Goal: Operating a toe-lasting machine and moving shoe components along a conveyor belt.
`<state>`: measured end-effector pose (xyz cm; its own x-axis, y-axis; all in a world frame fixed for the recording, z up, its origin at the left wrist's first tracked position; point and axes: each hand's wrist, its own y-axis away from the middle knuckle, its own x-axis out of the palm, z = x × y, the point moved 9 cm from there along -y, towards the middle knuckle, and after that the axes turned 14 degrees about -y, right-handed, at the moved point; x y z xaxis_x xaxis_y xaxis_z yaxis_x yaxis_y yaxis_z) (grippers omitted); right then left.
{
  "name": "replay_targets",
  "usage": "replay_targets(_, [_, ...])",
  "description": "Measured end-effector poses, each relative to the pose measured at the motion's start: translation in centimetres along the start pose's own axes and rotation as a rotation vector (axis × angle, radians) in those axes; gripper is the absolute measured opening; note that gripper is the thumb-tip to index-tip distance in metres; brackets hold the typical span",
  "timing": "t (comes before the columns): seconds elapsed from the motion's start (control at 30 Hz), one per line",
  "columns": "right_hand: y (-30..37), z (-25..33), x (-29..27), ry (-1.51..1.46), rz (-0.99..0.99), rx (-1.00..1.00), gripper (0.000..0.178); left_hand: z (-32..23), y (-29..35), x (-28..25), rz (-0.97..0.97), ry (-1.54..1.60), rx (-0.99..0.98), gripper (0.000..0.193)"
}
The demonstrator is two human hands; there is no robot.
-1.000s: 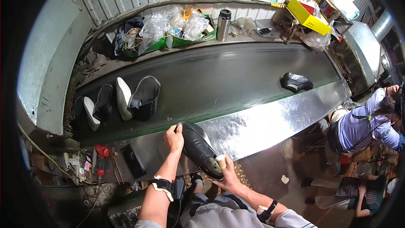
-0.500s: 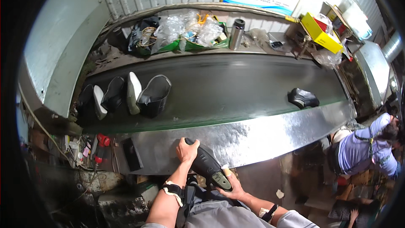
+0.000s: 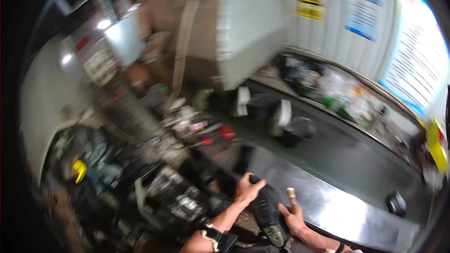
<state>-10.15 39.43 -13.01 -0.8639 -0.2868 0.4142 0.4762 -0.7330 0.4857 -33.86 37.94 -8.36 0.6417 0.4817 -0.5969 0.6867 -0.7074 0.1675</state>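
My left hand point(image 3: 248, 188) is closed around the toe end of a black shoe upper point(image 3: 266, 206). The upper is stretched over a shoe last point(image 3: 273, 235), whose greenish face shows at the end nearer my body. Beside the upper's right side is my right hand point(image 3: 294, 219), fingers apart, one fingertip wrapped in a pale cover and pointing up. One finger of it appears to touch the upper; blur hides the exact contact. Both hands are over the near edge of a shiny metal ledge point(image 3: 304, 189).
Beyond the ledge runs a dark conveyor belt point(image 3: 356, 152) carrying black boot-like uppers point(image 3: 298, 132) and white soles point(image 3: 281, 116). Another black shoe piece point(image 3: 396, 204) sits at its right. A red tool point(image 3: 227, 131) lies left amid clutter. Bags of plastic point(image 3: 330, 84) line the back.
My view has swung left, blurring the scene. My right hand has shifted from the heel end to the upper's side, its fingers spread. My left hand keeps its grip.
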Motion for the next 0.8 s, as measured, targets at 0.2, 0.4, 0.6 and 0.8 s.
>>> replay_targets(0.2, [0.8,-3.5,18.3,0.005,0.393,-0.122,0.068,9.2,3.4,-22.2,-0.477,0.134,-0.101,0.053])
replay_targets(0.4, [8.7,-7.4,38.0,-0.109,0.617,0.140,0.065,20.5,19.8,-51.6,-1.551,-0.251,-0.538,0.095])
replay_targets(0.6, [12.1,-13.2,49.2,-0.130,0.629,0.257,0.066,30.4,18.2,-53.3,-1.096,0.249,-0.085,0.100])
replay_targets(0.8, [13.1,-18.9,55.9,-0.105,0.743,0.290,0.052,34.5,26.8,-48.9,-0.720,0.649,0.010,0.067])
